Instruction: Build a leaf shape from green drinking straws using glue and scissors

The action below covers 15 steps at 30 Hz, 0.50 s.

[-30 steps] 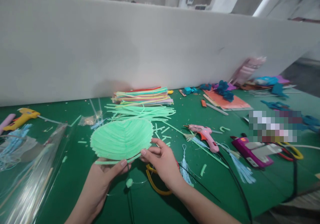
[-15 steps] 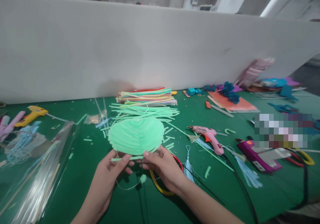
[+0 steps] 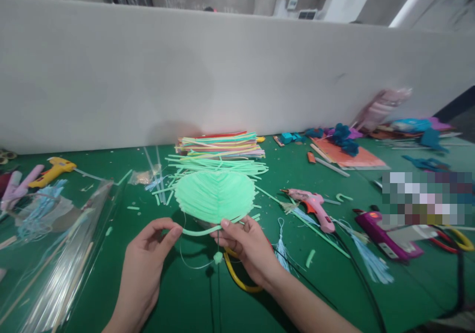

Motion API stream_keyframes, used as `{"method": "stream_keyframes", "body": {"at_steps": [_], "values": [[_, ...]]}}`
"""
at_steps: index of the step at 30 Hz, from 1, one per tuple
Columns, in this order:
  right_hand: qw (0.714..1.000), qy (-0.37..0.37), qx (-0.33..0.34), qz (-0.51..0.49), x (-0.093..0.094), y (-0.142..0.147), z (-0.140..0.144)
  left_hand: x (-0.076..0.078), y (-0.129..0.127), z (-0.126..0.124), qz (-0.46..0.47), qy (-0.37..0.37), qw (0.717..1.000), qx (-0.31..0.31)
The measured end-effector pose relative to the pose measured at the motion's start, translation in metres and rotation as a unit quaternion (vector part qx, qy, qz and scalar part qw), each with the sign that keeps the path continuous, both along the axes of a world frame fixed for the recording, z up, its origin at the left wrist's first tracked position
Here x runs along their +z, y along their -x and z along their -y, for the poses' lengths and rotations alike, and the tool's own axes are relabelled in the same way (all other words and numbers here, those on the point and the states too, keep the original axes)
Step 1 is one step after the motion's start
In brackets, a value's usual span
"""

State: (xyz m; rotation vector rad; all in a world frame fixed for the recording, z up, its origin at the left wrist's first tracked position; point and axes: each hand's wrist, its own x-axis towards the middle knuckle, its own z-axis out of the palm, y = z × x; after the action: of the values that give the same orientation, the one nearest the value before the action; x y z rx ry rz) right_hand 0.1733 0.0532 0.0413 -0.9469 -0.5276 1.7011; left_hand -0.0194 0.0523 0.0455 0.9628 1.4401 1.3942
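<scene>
A mint-green leaf-shaped piece (image 3: 215, 194), ribbed from a centre line and jagged at its sides, is held up by my right hand (image 3: 248, 246) at its near edge. Along that edge runs a green pipe cleaner (image 3: 200, 232), curved slightly downward. My left hand (image 3: 148, 249) pinches its left end between thumb and forefinger, and my right thumb presses on it near the middle. Below the leaf hangs a small green tuft (image 3: 218, 258) with a thin thread looping to the left. Scissors (image 3: 237, 281) with a yellow and red handle lie partly hidden beneath my right hand.
Behind the leaf lie loose green pipe cleaners (image 3: 237, 166) and a multicoloured bundle (image 3: 222, 145) by the white partition (image 3: 222, 75). Pink (image 3: 313, 205) and purple (image 3: 386, 236) glue guns with cords are at right, a yellow glue gun (image 3: 54, 170) and clear plastic sleeve (image 3: 70, 268) at left.
My left hand has moved left and slightly away from the leaf, out to the pipe cleaner's end. The pipe cleaner now bows downward. The leaf and right hand have shifted slightly right in view.
</scene>
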Motion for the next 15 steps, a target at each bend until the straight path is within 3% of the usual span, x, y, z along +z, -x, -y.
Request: {"method": "stream_keyframes", "body": {"at_steps": [5,9,12,15], "values": [[1.000,-0.002,0.009,-0.005,0.0002,-0.0014,-0.0006,-0.0024,-0.0001,-0.0005,0.007,0.013,1.000,-0.010],[1.000,-0.012,0.014,-0.011,0.0006,-0.0014,-0.0001,-0.0008,-0.0011,0.0036,-0.132,-0.064,0.987,-0.062],[1.000,-0.009,0.008,-0.005,-0.0003,-0.0010,0.0001,-0.0017,0.0023,0.0043,-0.319,-0.166,0.930,-0.072],[1.000,-0.008,0.004,0.008,-0.0012,-0.0007,0.0007,-0.0057,0.0055,0.0030,-0.472,-0.299,0.826,-0.075]]}}
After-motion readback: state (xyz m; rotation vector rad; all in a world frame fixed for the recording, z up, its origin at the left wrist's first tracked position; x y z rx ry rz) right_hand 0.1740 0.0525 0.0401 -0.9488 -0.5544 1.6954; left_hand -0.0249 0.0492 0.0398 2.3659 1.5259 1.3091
